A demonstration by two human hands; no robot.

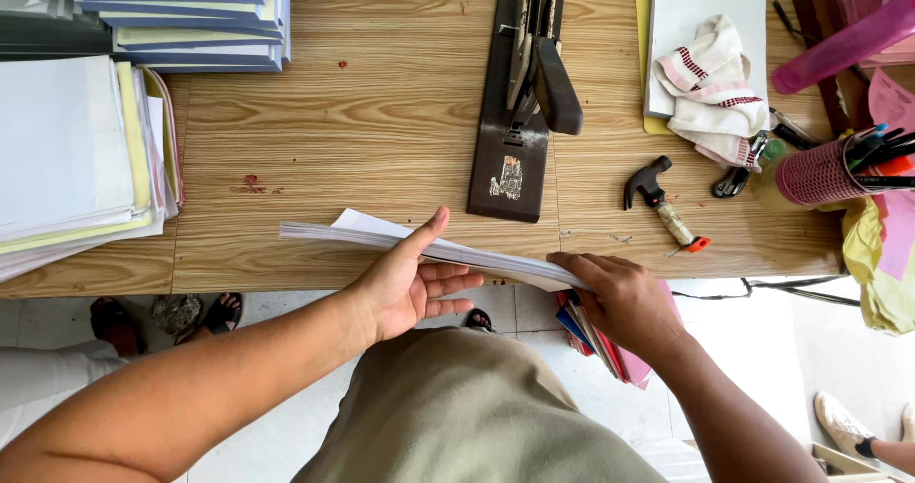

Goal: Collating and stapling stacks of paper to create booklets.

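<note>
Both hands on paper stack (448,250) at counter (381,140) front edge: left hand (405,288) cupped under w/ thumb on top, right hand (624,297) pinching right end. Squared, not yet under long-arm stapler (524,92). Hammer (662,202) untouched.

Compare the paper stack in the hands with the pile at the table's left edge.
The held paper stack is thin, all white and lifted at the table edge between left hand and right hand; the left pile is thick, lies flat, with yellow and pink sheets. Both are loose sheets.
</note>
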